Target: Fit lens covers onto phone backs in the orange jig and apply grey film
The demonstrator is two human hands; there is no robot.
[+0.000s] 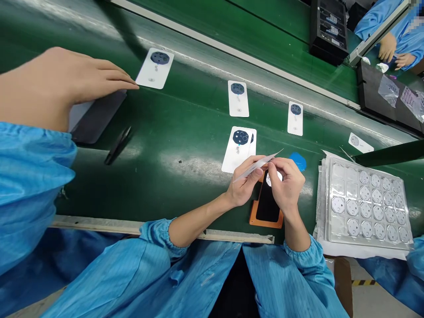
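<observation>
My left hand [243, 183] is closed on a thin white card [258, 166], which is tilted so that I see it nearly edge-on. The fingertips of my right hand [287, 181] pinch at the card's far end; whether they also hold something small there is hidden. Below my hands lies an orange fixture [253, 218] with a black inset [268, 203]. A round white piece [274, 178] shows at the fixture's upper end, partly behind my right hand. Just beyond my left hand, white cards with dark round camera prints [233, 154] overlap on the green surface.
At right, a clear tray [341, 221] holds round white pieces. More printed cards [238, 108] lie along the back. A blue piece [298, 161] rests near my right hand. Black tweezers [118, 145] lie left, near a co-worker's hand [89, 77] reaching over a grey stack [97, 117].
</observation>
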